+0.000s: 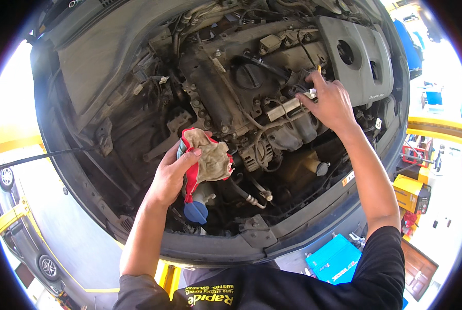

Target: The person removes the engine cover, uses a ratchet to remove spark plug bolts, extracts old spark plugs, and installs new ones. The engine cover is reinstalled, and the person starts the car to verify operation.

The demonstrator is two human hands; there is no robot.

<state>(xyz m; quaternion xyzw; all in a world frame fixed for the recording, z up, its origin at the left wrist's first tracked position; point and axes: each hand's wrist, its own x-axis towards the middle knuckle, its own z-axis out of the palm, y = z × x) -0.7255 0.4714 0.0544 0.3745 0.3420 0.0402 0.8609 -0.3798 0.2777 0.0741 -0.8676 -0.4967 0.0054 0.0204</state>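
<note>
My left hand [171,173] grips a soiled beige rag [213,159] with red edges, holding it above the front of the engine. Under the rag, a blue reservoir cap [195,212] shows. My right hand [331,101] is over the engine's right half, thumb and index finger closed around the block-shaped end of a long black ignition coil [267,67]. The coil lies slantwise across the engine top, its far end by the round black oil filler cap [248,76]. A small white piece [310,94] shows beside my right thumb; its kind I cannot make out.
A grey plastic engine cover [368,77] lies right of my right hand. The car's front edge [215,250] runs between me and the engine. A prop rod [39,159] crosses at left. A blue case [334,260] and a yellow machine [411,194] stand beyond the car.
</note>
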